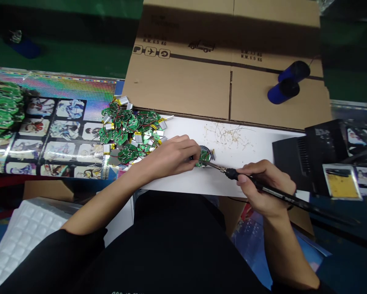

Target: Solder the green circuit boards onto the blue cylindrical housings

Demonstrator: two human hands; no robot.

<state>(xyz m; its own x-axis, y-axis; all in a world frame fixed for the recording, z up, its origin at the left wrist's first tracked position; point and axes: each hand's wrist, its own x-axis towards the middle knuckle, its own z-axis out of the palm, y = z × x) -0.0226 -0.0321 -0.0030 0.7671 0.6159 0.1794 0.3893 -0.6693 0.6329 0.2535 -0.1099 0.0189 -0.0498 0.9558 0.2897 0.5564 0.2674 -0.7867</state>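
Observation:
My right hand [267, 185] is closed round the black handle of a soldering iron [230, 173]. The iron's metal tip points left and reaches a small round green circuit board [204, 156] on the white work surface [183, 182]. At the board's left edge is my left hand [183, 153], its fingers pressed together; what they pinch is hidden. A dark ring of wire curves round the board's upper side, and a small silvery part sits at its right. Left of my left hand lies a heap of green boards [128, 126] with silver battery cells and red wires.
Cut wire bits [229, 134] litter the surface behind the board. Flattened cardboard [183, 87] bears two blue cylinders [283, 90]. A black device [305, 155] and a yellow sponge tray [342, 181] stand right. More boards [4, 106] are stacked far left on printed sheets [63, 151].

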